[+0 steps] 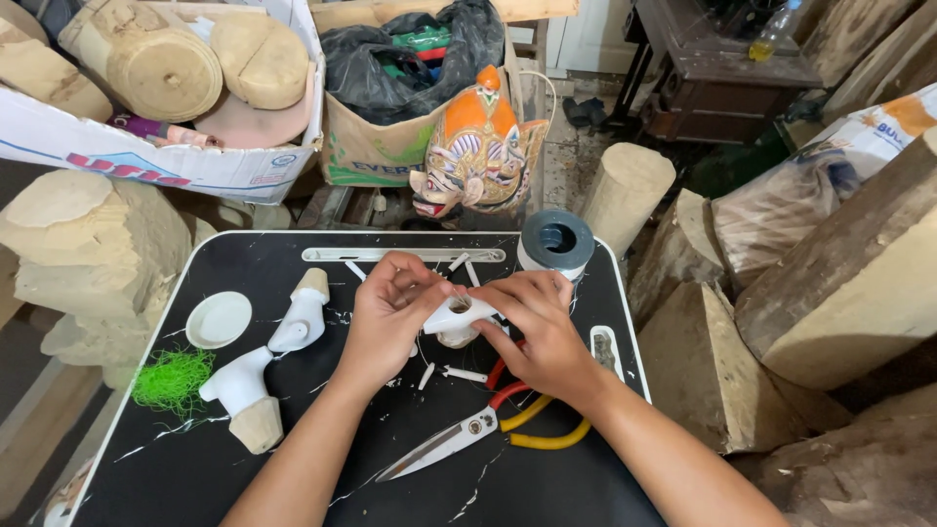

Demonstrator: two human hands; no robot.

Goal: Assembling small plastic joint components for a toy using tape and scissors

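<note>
mid-fitting, by the look of it: both hands over the middle of the black table (195, 459), working on a small white-painted wooden piece (459, 317) held just above the surface. left hand (386, 317) with grip pinched together at the piece's top edge, seemingly on something thin and pale, too small to tell what. right hand (537, 327) with grip closed round the piece from the far side, steadying it. probably calls next for a fine, steady pinch rather than force.

smooth, glossy white on the piece, raw pale wood at its opening. two similar white carved pieces (268, 356) lying to the left, with bare wooden ends. fuzzy green fibre tuft (173, 381) beside them, a shallow white lid (218, 319), short white sticks (464, 374), red-handled scissors (459, 434), yellow-handled pliers (547, 429) and a grey tape roll (556, 239) near the far edge.
</note>
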